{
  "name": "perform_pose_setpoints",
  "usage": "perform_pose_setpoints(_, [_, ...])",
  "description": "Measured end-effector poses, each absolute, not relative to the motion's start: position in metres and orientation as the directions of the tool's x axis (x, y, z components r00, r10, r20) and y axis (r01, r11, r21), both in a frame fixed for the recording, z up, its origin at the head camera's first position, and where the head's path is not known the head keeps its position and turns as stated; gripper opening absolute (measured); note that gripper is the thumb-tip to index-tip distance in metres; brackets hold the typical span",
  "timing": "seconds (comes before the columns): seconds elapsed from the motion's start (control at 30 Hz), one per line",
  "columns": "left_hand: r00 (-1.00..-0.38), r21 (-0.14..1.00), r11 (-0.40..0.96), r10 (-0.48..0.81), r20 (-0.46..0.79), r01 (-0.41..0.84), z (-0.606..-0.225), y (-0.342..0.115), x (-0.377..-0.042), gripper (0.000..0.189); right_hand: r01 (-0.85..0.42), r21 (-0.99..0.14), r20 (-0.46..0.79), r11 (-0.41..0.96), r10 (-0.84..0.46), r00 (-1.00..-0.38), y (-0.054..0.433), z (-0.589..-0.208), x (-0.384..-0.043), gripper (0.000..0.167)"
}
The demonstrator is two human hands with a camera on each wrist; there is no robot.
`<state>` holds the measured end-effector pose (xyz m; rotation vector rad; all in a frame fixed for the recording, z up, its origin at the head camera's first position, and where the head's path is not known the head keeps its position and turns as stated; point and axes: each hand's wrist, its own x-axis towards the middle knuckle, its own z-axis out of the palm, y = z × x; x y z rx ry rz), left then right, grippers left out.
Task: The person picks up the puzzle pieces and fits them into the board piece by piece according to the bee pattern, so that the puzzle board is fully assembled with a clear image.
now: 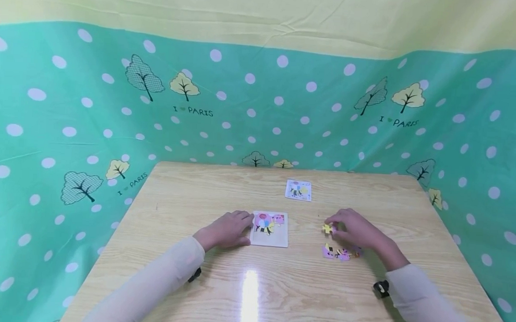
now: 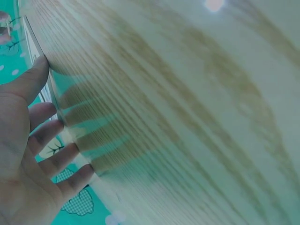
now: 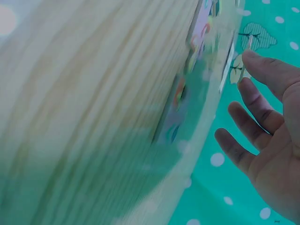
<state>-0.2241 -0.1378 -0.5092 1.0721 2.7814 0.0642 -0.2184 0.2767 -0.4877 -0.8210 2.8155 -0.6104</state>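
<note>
A square white puzzle tray lies mid-table, its upper part filled with joined pieces in pink, yellow and blue. My left hand rests at the tray's left side, thumb near the front corner and fingers extended along the edge. To the right, my right hand pinches a yellow and pink puzzle piece between thumb and index finger; the right wrist view shows the piece edge-on, raised off the table. Several loose puzzle pieces lie just in front of that hand, which partly covers them.
A small square picture card with a similar design lies behind the tray. The wooden table is bordered at the back and sides by a green dotted cloth. Light glares off the tabletop near the front.
</note>
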Motion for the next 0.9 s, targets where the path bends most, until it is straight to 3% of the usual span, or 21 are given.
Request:
perform_pose_setpoints(0.23, [-0.73, 0.104, 0.743, 0.669, -0.137, 0.661, -0.509, -0.138, -0.224, 0.063, -0.52, -0.406, 0.001, 0.751, -0.569, -0.822, 0.259, -0.488, -0.223, 0.033])
perform_pose_setpoints(0.53, [-0.727, 0.101, 0.74, 0.673, -0.138, 0.665, -0.509, -0.138, -0.224, 0.06, -0.435, -0.483, -0.071, 0.76, -0.529, -0.846, 0.233, -0.487, -0.226, 0.033])
perform_pose_setpoints(0.9, [-0.729, 0.098, 0.741, 0.672, -0.135, 0.665, -0.507, -0.138, -0.224, 0.061, -0.511, -0.445, -0.046, 0.735, -0.589, -0.807, 0.204, -0.489, -0.234, 0.032])
